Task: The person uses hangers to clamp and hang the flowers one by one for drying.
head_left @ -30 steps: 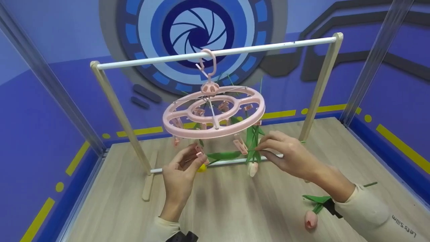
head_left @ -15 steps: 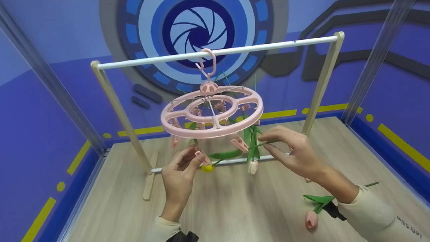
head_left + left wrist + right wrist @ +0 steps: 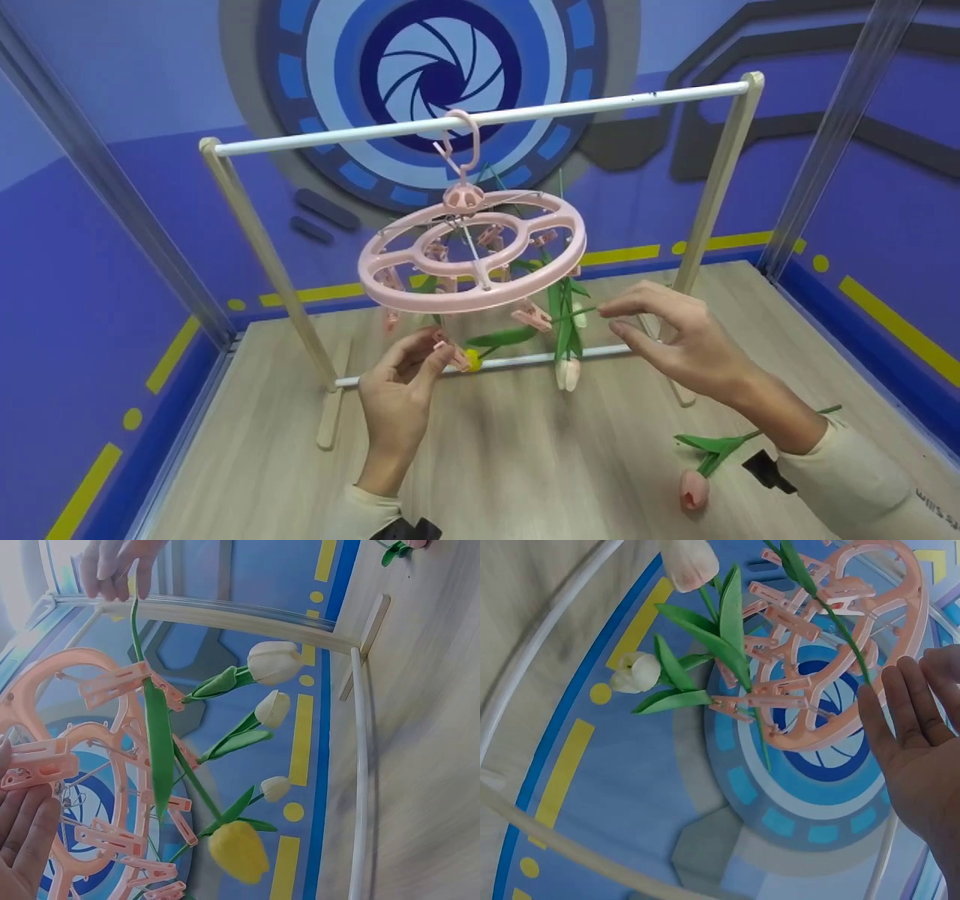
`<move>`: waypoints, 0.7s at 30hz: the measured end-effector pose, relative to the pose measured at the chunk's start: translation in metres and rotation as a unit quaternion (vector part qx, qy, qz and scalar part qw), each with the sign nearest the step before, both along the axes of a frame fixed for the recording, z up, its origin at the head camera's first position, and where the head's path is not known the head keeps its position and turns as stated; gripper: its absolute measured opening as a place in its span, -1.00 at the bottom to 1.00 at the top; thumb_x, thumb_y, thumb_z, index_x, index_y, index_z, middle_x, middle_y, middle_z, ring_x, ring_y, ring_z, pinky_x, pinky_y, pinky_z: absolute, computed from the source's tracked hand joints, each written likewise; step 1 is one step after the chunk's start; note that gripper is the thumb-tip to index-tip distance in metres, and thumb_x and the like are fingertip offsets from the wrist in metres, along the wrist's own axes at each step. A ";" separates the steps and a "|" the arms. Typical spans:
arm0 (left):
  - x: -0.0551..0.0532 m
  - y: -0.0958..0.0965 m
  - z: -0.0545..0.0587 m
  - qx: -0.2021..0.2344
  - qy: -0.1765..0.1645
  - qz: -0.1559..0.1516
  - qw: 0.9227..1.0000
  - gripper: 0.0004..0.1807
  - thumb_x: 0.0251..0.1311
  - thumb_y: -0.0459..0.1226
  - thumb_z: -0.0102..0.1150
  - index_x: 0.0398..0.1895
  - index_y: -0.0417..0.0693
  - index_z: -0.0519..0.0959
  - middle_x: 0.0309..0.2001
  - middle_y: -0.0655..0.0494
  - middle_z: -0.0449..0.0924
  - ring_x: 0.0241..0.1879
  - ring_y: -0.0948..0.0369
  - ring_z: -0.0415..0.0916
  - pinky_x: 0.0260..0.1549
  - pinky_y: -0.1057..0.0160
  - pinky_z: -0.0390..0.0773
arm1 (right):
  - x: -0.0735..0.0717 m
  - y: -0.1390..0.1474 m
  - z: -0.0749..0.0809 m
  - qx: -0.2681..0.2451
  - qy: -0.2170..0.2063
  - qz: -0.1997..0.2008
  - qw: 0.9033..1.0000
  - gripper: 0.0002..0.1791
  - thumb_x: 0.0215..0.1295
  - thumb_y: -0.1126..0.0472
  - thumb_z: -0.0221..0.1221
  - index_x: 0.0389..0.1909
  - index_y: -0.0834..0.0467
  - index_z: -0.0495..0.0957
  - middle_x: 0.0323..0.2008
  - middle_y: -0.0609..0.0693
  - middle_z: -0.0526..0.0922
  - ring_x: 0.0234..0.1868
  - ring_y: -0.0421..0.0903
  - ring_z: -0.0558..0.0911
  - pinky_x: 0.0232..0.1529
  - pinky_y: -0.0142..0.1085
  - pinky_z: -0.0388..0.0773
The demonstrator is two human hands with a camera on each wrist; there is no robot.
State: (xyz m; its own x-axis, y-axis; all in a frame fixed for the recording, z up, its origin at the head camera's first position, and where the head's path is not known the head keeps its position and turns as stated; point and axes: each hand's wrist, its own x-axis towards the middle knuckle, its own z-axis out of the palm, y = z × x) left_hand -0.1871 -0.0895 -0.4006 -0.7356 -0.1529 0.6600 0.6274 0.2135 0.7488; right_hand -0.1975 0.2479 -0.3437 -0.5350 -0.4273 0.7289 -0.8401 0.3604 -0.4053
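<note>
My left hand (image 3: 397, 397) pinches a pink clothespin (image 3: 41, 763) at the front of a pink round drying rack (image 3: 472, 292). A yellow tulip (image 3: 238, 851) hangs tilted beside that hand, its stem passing through another clothespin (image 3: 531, 315) at the front right. My right hand (image 3: 675, 337) is by the stem's free end, with thumb and fingers apart; in the right wrist view the stem tip meets or nearly meets a fingertip. White tulips (image 3: 274, 662) hang head down from clips farther round the ring. A pink tulip (image 3: 695, 489) lies on the table near my right forearm.
The drying rack hooks over the white top rail (image 3: 600, 109) of a stand with wooden posts (image 3: 712, 187). A lower white rail (image 3: 517, 361) runs behind my hands. Patterned blue walls enclose the wooden table (image 3: 525, 465).
My right hand has moved right, and its thumb and fingers have parted from the stem. The yellow tulip's head has shifted right and up. My left hand stays on its clothespin.
</note>
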 end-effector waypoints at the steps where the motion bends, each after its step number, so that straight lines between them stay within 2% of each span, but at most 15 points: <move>1: 0.001 0.000 0.000 -0.001 -0.004 0.001 1.000 -0.71 0.25 -0.47 0.48 0.03 -0.28 0.73 -0.09 0.06 0.79 -0.11 0.13 0.76 -0.07 0.26 0.74 | 0.000 0.002 -0.001 0.004 0.003 -0.005 1.000 -0.54 0.20 0.60 0.39 0.07 0.15 0.73 -0.04 -0.04 0.76 -0.03 -0.10 0.72 0.08 -0.45 0.62; 5: 0.003 0.000 0.001 0.000 -0.025 -0.001 1.000 -0.73 0.29 -0.43 0.46 0.04 -0.23 0.73 -0.07 0.12 0.79 -0.09 0.14 0.75 -0.02 0.24 0.73 | -0.001 0.014 -0.006 0.017 0.002 -0.019 1.000 -0.55 0.21 0.60 0.40 0.06 0.15 0.73 -0.03 -0.05 0.75 -0.02 -0.09 0.73 0.08 -0.43 0.64; 11: 0.003 -0.001 0.003 0.006 -0.043 -0.005 0.999 -0.75 0.31 -0.39 0.46 0.03 -0.21 0.72 -0.08 0.14 0.78 -0.11 0.14 0.73 -0.01 0.25 0.72 | -0.004 0.030 -0.015 0.030 0.017 -0.037 0.999 -0.51 0.12 0.62 0.44 0.04 0.16 0.74 -0.06 -0.03 0.75 -0.09 -0.10 0.73 0.01 -0.53 0.61; 16: 0.004 -0.003 0.002 -0.001 -0.046 0.005 0.999 -0.74 0.34 -0.38 0.43 0.06 -0.21 0.72 -0.07 0.14 0.78 -0.09 0.15 0.73 0.03 0.27 0.70 | -0.008 0.042 -0.025 0.040 0.025 -0.047 0.998 -0.48 0.05 0.65 0.46 0.02 0.18 0.73 -0.10 0.01 0.74 -0.12 -0.08 0.73 0.01 -0.57 0.59; 21: 0.004 -0.003 0.000 -0.003 -0.039 0.007 0.999 -0.74 0.34 -0.40 0.43 0.06 -0.23 0.71 -0.07 0.13 0.78 -0.10 0.14 0.73 0.01 0.28 0.71 | -0.007 0.055 -0.033 0.052 0.006 -0.066 0.996 -0.49 0.07 0.62 0.47 0.01 0.13 0.74 -0.12 -0.07 0.73 -0.12 -0.11 0.72 0.01 -0.59 0.57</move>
